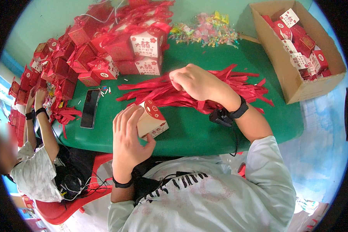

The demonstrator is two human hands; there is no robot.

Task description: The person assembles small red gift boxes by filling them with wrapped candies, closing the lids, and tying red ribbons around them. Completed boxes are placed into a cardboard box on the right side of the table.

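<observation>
My left hand (pixel 130 133) grips a small cream, white and red gift box (pixel 152 119) near the table's front edge. Its fingers lie along the left side of the box, and the thumb is at the bottom corner. Over a spread pile of red ribbons (pixel 150 94) is my right hand (pixel 193 82), its fingers curled inward. Whatever the right fingertips hold, if anything, is hidden. A dark wristband circles each wrist; a small black device (pixel 220 117) hangs by the right one.
Finished red boxes (pixel 145 46) are stacked at the back left of the green table (pixel 181 135). Wrapped candies (pixel 208 31) lie at the back. A cardboard carton (pixel 284 63) with boxes stands right. A phone (pixel 90 108) lies left, near a co-worker (pixel 38 162) handling boxes.
</observation>
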